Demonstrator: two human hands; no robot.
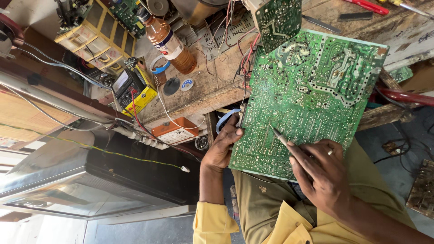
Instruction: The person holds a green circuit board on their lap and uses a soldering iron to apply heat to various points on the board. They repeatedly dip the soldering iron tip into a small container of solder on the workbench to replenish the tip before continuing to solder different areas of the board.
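A: While the left hand (221, 147) grips the left edge of the big green circuit board (312, 99), fingers curled over the rim and closed on it, what's the right one doing?

B: Right hand (323, 174) is closed around a thin metal-tipped tool (281, 138), pen-style. Tip touches the solder side of the board, lower middle area.

A: Board position?

B: Tilted, solder side up. Lower edge sits over the person's lap, upper part leans on the wooden workbench (203, 97) edge. A 2nd smaller green board (278, 20) stands just above it, overlapping its top-left corner.

A: Wires?

B: Red and white wires (246, 58) run from the board's left top edge toward the bench.

A: Other stuff on the bench?

B: Yellow multimeter (133, 88) at the left edge, its red lead hanging down. Plastic bottle (169, 40) of amber liquid lying near it. Blue tape roll (158, 64) just beside the bottle. Orange box (175, 131) below the bench edge, near the left hand.

A: Clothing?

B: Yellow sleeves (212, 223), olive trousers.
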